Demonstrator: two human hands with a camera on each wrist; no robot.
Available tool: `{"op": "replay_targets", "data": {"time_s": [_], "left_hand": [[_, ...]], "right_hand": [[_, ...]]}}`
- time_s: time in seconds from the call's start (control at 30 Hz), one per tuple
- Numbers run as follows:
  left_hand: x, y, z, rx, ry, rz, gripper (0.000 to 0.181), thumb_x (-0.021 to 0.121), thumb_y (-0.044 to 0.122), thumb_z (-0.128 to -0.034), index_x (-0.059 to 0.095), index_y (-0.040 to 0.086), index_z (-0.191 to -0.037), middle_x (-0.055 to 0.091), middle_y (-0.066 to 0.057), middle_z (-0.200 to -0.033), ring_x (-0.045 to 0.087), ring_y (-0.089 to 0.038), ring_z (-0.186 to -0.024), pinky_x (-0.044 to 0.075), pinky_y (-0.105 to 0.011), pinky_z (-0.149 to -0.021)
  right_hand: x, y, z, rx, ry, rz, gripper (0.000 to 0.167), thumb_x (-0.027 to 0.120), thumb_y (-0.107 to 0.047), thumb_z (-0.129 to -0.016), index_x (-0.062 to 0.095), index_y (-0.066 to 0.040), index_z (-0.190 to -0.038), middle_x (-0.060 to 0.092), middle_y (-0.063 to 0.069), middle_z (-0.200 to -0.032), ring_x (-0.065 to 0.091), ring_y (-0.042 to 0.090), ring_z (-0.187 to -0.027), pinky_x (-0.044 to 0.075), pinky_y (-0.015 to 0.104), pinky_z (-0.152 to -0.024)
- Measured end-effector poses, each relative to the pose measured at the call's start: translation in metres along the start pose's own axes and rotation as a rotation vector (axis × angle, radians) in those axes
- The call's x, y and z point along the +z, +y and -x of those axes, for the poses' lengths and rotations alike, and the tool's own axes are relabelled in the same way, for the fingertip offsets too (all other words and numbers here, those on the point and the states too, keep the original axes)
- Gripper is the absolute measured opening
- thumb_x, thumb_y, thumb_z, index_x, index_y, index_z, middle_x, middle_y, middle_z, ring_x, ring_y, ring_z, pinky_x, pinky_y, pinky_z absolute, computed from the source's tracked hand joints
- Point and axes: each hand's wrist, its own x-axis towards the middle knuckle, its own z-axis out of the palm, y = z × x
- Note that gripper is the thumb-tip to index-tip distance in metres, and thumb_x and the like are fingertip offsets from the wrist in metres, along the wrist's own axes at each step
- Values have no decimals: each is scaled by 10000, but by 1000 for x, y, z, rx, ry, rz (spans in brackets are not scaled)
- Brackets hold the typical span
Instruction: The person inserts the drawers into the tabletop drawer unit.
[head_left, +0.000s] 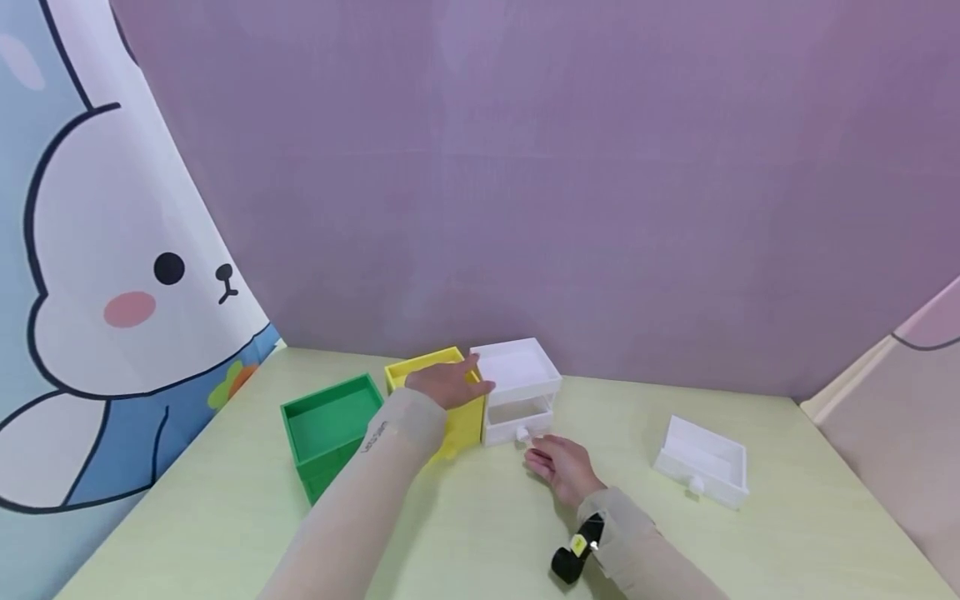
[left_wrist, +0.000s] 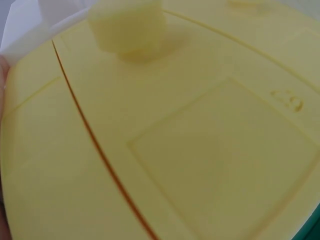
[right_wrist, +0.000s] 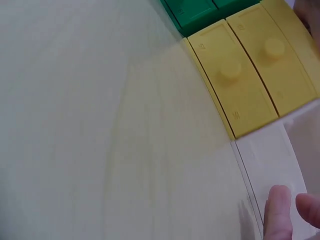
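Observation:
Side by side stand a yellow drawer box (head_left: 463, 425) and a white drawer box (head_left: 517, 367). My left hand (head_left: 442, 383) reaches over the yellow box, fingers extended toward the white box's near left side. Low in the white box sits a drawer (head_left: 504, 435) with a round knob (head_left: 522, 434); the space above it is vacant. My right hand (head_left: 566, 471) is at that knob, with the index fingertip (right_wrist: 279, 197) against or just before it and the thumb a little apart. The right wrist view hides the exact contact. Yellow drawer fronts (left_wrist: 220, 165) fill the left wrist view.
Left of the yellow box stands a green drawer box (head_left: 333, 417). A loose white drawer (head_left: 705, 458) lies on the pale table (head_left: 480, 533) to the right. Behind rises a purple backdrop (head_left: 525, 208); a printed rabbit curtain (head_left: 127, 275) hangs at the left.

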Motion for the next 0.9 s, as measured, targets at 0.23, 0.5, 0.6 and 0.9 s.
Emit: {"op": "replay_targets", "data": {"time_s": [0.23,0.5,0.6,0.9], "left_hand": [[-3,6,4,4,5,44,694,433,681,-889,231,426,-1502,539,39,-1378,561,-213,-1084,439,-274,-689],[0,-3,2,7,12,-2,699,416,676,-898,230,399,-1512,621,22,-738,542,-156,-613,373,-251,-547],[2,-7,-4,16,23,-41,707,398,692,-895,232,393,-1514,516,3,-596,436,-149,-494,322,-256,-495],[3,-9,-11,41,40,-59,719,384,706,-890,230,387,-1515,441,-6,-535,352,-151,-438,297,-266,-462]], "right_hand": [[-49,-19,16,42,6,14,540,504,33,-952,231,206,-1385,643,77,-786,632,74,-669,525,179,-700],[-96,-34,33,120,-93,-44,366,463,-33,-992,366,140,-1299,660,60,-814,659,76,-723,509,174,-762],[-115,-39,37,126,-181,-7,383,473,-69,-998,360,138,-1300,661,60,-853,665,91,-773,508,194,-794],[-181,-60,31,64,-493,202,187,497,-129,-1003,580,-70,-1160,688,59,-965,681,130,-877,522,247,-802]]}}
